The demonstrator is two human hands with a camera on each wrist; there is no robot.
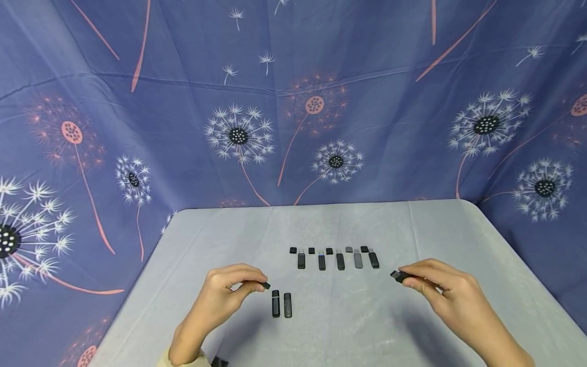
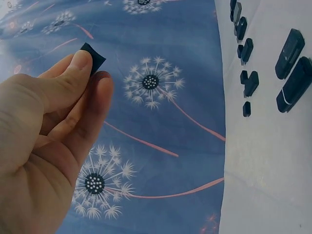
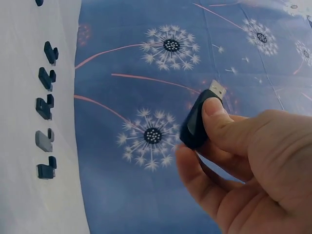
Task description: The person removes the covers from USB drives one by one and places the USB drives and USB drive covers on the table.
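Note:
My left hand (image 1: pixel 231 288) pinches a small black USB stick cap (image 2: pixel 96 59) between thumb and fingertips. In my right hand (image 1: pixel 442 285) is a black USB stick (image 3: pixel 195 122), its metal plug (image 3: pixel 218 89) bare and pointing away from the fingers in the right wrist view. Both hands are held above the table, well apart. Two capped dark USB sticks, one with a pale band (image 1: pixel 275 304) and one plain (image 1: pixel 288 305), lie just right of the left hand. Between the hands and farther back, several uncapped sticks (image 1: pixel 340 261) form a row.
Behind each stick in the row lies its loose cap, such as a black cap (image 1: pixel 329 251) and a grey cap (image 1: pixel 349 250). The pale table (image 1: pixel 348 331) meets a blue dandelion-print cloth (image 1: pixel 390 168) at its back and sides. A dark object (image 1: pixel 219 362) shows at the bottom edge.

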